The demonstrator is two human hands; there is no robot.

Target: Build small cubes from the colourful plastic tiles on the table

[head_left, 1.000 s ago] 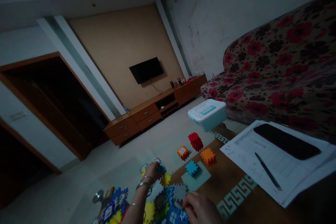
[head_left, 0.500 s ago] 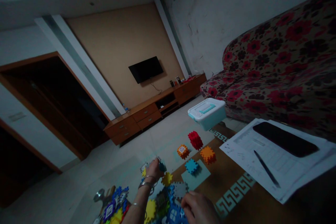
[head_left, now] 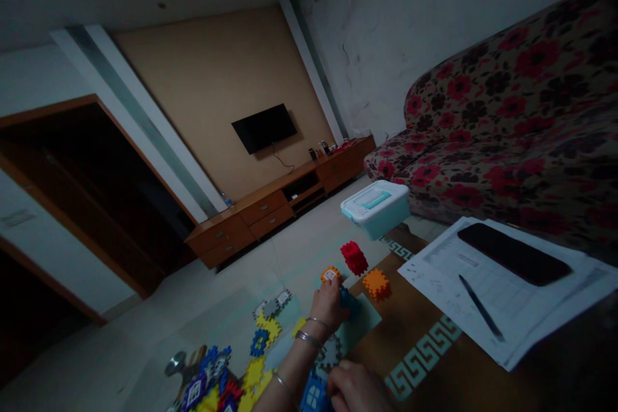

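My left hand point(head_left: 329, 304), with bangles at the wrist, reaches over the table, its fingers curled around a dark teal toothed block point(head_left: 348, 301). Just beyond its fingertips sits an orange cube with a white patterned face point(head_left: 331, 275). My right hand point(head_left: 360, 386) is closed near the bottom edge, its fingers at a blue window tile point(head_left: 313, 393); the grip is partly hidden. A grey toothed tile point(head_left: 331, 353) lies above that hand. A red toothed stack point(head_left: 354, 257) and a plain orange cube point(head_left: 377, 284) stand farther right.
Yellow toothed tiles point(head_left: 254, 371) and a mixed pile with a purple tile point(head_left: 194, 394) lie to the left. A lidded turquoise box point(head_left: 379, 222) stands at the back. Papers point(head_left: 434, 270), a pen point(head_left: 481, 308) and a black phone point(head_left: 514, 253) are on the right.
My left hand has moved right, from the grey and yellow tiles to the orange cube, with the dark teal block beside its fingers. My right hand stays near the blue tile.
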